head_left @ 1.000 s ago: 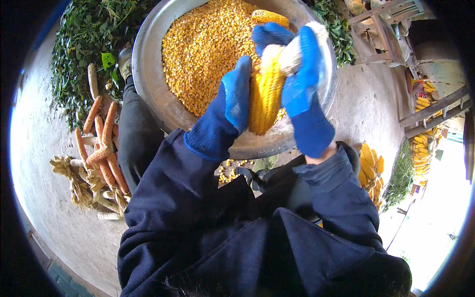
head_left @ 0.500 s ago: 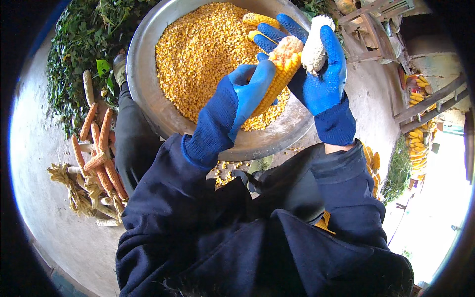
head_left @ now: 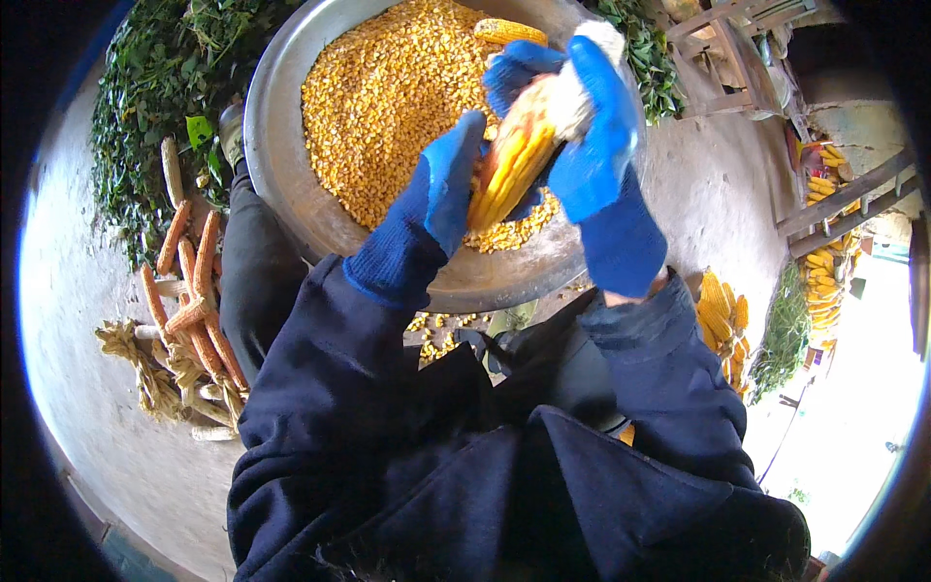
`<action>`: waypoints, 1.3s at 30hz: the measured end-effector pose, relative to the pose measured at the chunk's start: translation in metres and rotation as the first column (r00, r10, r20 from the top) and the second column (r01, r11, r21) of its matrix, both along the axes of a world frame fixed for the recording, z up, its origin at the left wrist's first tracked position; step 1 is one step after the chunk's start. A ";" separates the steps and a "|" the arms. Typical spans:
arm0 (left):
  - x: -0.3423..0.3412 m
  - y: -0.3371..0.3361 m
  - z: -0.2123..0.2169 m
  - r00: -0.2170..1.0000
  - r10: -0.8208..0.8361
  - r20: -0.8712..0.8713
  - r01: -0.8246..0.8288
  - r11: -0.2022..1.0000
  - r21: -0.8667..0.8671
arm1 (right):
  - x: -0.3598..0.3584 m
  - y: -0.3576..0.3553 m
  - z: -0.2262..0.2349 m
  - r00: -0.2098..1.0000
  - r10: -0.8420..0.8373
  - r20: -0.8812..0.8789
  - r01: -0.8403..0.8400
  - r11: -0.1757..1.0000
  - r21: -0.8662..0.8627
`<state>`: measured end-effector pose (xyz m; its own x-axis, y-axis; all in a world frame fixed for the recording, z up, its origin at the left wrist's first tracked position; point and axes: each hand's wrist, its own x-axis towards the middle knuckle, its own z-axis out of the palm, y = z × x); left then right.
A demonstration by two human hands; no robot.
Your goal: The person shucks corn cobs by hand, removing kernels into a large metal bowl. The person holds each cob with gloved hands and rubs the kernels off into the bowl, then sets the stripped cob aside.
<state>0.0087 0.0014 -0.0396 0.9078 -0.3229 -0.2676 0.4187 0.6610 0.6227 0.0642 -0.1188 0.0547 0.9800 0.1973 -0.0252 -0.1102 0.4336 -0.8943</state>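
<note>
Bare reddish-orange corn cobs (head_left: 202, 325) lie piled on the grey floor (head_left: 78, 262) at left. Over a wide, round metal basin (head_left: 276, 165) of loose yellow kernels (head_left: 378, 107), the blue-gloved left hand (head_left: 441, 184) grips a partly stripped yellow corn ear (head_left: 516, 173) low down; the blue-gloved right hand (head_left: 601, 145) clasps a whitish bare cob (head_left: 568, 105) against its upper part. Yellow ears (head_left: 720, 315) lie farther right.

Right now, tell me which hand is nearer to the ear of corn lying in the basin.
Right. The right hand is just below that ear of corn in the picture; the left hand is lower and farther left, holding a partly stripped ear.
</note>
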 end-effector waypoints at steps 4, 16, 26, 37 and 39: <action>-0.020 -0.012 0.057 0.987 0.127 0.102 -0.141 0.979 0.148 | 0.032 -0.040 -0.012 0.956 -0.068 -0.286 0.109 0.985 0.130; -0.014 -0.010 0.030 0.994 -0.027 -0.109 0.050 0.975 0.215 | -0.001 -0.010 -0.009 0.979 0.012 0.206 -0.001 0.999 -0.050; -0.010 -0.030 0.018 0.890 0.239 0.390 -0.422 0.756 0.501 | -0.006 -0.006 -0.020 0.990 -0.076 0.118 0.094 0.984 -0.154; 0.009 -0.003 -0.037 0.948 0.102 0.301 -0.237 0.858 0.456 | -0.004 0.005 -0.021 1.000 -0.013 -0.012 0.012 0.997 -0.079; 0.008 -0.008 -0.038 0.942 0.103 0.318 -0.246 0.859 0.449 | 0.021 -0.021 -0.030 0.979 -0.112 -0.169 0.123 0.991 0.054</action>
<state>0.0171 -0.0068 -0.0775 0.9956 -0.0497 -0.0797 0.0909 0.2993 0.9498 0.0853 -0.1402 0.0252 0.9799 0.0872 -0.1792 -0.1985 0.5081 -0.8381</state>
